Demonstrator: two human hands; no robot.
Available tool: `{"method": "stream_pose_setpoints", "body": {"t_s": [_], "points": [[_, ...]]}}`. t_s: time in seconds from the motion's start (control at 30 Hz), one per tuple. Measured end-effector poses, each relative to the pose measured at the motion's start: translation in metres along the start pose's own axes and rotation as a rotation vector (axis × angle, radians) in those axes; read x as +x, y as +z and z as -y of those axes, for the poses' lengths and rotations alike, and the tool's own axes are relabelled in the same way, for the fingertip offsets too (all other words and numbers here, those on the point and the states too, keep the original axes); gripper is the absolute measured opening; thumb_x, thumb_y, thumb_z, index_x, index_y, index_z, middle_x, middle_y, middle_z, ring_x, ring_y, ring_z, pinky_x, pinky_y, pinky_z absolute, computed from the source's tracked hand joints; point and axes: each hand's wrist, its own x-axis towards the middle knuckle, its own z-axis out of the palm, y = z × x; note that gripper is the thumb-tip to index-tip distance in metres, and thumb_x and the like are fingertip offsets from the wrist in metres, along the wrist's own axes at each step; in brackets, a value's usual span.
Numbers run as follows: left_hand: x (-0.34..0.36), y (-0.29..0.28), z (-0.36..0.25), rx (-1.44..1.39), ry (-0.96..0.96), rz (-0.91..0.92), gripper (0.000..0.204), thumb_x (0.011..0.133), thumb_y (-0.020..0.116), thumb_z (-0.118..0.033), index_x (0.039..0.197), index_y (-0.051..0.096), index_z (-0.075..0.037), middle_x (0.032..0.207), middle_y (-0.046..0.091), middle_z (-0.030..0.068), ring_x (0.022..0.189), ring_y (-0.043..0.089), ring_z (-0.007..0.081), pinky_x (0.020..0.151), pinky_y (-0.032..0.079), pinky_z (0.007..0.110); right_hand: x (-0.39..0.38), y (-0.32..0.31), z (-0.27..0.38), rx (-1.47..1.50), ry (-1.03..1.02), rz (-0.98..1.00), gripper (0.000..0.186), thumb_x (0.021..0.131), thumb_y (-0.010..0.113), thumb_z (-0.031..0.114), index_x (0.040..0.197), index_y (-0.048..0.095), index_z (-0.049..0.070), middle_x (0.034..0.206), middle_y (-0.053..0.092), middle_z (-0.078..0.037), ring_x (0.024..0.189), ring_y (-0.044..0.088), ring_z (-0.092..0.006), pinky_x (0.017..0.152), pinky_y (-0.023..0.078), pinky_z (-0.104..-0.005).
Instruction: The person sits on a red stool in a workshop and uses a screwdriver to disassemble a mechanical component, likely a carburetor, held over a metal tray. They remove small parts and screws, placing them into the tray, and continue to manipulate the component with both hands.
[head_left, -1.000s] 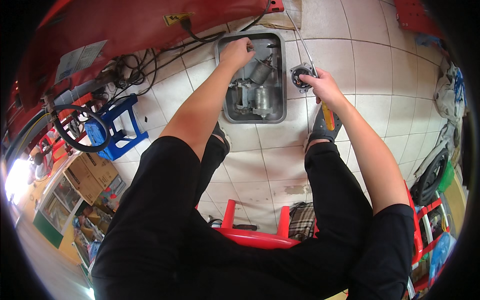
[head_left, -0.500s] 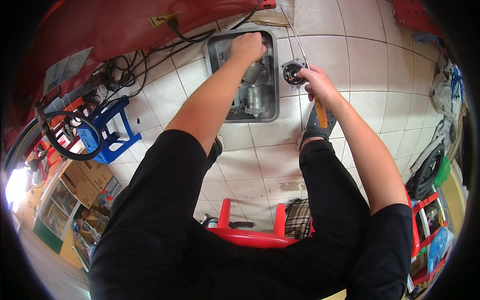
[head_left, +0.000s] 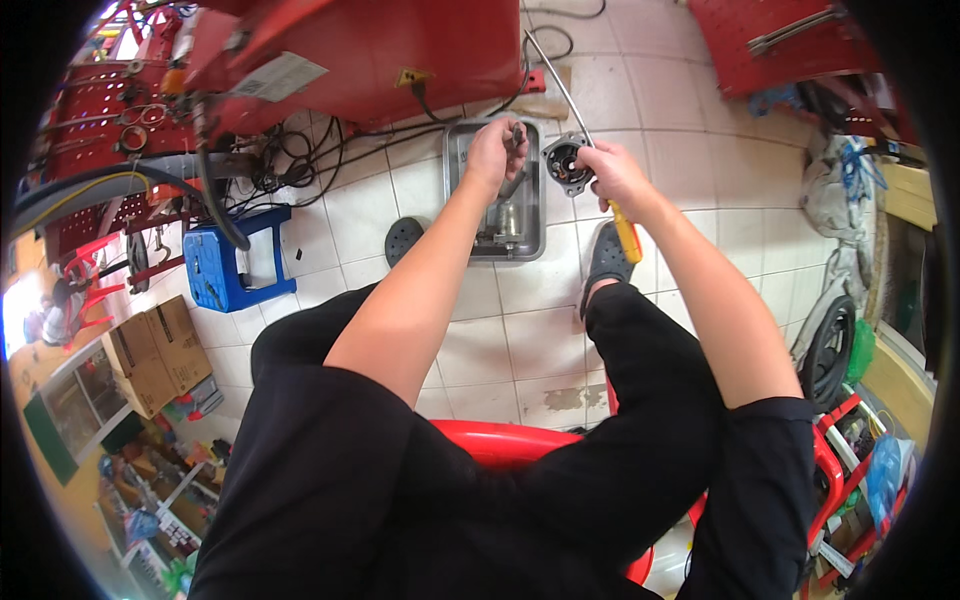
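**Inspector:** Head view. Pose of the hands?

**Onlooker:** Both forearms reach forward over the knees. The left hand (head_left: 495, 150) is raised above the metal tray (head_left: 459, 190), fingers pinched together on one small dark part (head_left: 517, 134). The right hand (head_left: 612, 172) is clamped round one round metal housing (head_left: 563, 160) and one screwdriver (head_left: 624, 232), whose thin steel shaft points up and away.

**Inspector:** Materials and count?

**Onlooker:** The tray is one rectangular grey pan on the tiled floor, holding dull metal parts I cannot count. The screwdriver has a yellow handle. One blue plastic stool (head_left: 236, 266) stands to the left, and one black disc (head_left: 403, 238) lies beside the tray.
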Motion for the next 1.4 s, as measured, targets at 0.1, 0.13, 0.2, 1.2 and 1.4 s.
{"method": "stream_pose_setpoints", "body": {"t_s": [0.1, 0.13, 0.2, 1.2, 1.4], "points": [[-0.057, 0.022, -0.051, -0.234, 0.111, 0.057, 0.025, 0.081, 0.033, -0.025, 0.088, 0.051, -0.01, 0.072, 0.05, 0.0041, 0.057, 0.045, 0.0158, 0.046, 0.034, 0.029, -0.052, 0.007, 0.028, 0.017, -0.095, -0.054, 0.014, 0.079, 0.053, 0.02, 0.086, 0.052, 0.008, 0.069, 0.046, -0.001, 0.04, 0.034, -0.0079, 0.036, 0.036, -0.0275], [-0.077, 0.028, -0.067, -0.314, 0.128, 0.063, 0.026, 0.08, 0.033, -0.025, 0.088, 0.052, -0.01, 0.072, 0.05, 0.0044, 0.058, 0.045, 0.0164, 0.047, 0.035, 0.029, -0.07, 0.011, 0.037, 0.024, -0.132, -0.078, 0.014, 0.079, 0.053, 0.02, 0.086, 0.052, 0.008, 0.069, 0.045, -0.001, 0.04, 0.034, -0.008, 0.037, 0.037, -0.0276], [-0.118, 0.032, -0.095, -0.487, 0.173, 0.149, 0.027, 0.08, 0.034, -0.025, 0.09, 0.053, -0.009, 0.073, 0.05, 0.0049, 0.059, 0.045, 0.0181, 0.049, 0.035, 0.031, -0.108, 0.023, 0.058, 0.051, -0.193, -0.12, 0.012, 0.082, 0.052, 0.021, 0.085, 0.051, 0.009, 0.069, 0.043, 0.0, 0.04, 0.034, -0.0085, 0.039, 0.038, -0.0278], [-0.179, 0.032, -0.085, -0.001, 0.406, -0.03, 0.021, 0.093, 0.048, -0.007, 0.104, 0.03, -0.008, 0.093, 0.055, 0.0124, 0.073, 0.061, 0.0182, 0.059, 0.049, 0.028, -0.166, 0.068, 0.057, 0.903, -0.24, 0.012, 0.015, 0.082, 0.046, 0.024, 0.079, 0.051, 0.011, 0.066, 0.051, 0.001, 0.039, 0.032, -0.0099, 0.044, 0.037, -0.0304], [-0.182, 0.032, -0.089, 0.014, 0.353, 0.047, 0.015, 0.093, 0.051, -0.01, 0.095, 0.036, -0.009, 0.083, 0.053, 0.0055, 0.067, 0.054, 0.0103, 0.054, 0.044, 0.023, -0.17, 0.068, 0.062, 0.969, -0.241, 0.127, 0.019, 0.08, 0.045, 0.026, 0.082, 0.052, 0.009, 0.067, 0.05, 0.002, 0.04, 0.031, -0.0101, 0.047, 0.035, -0.0302]]}}
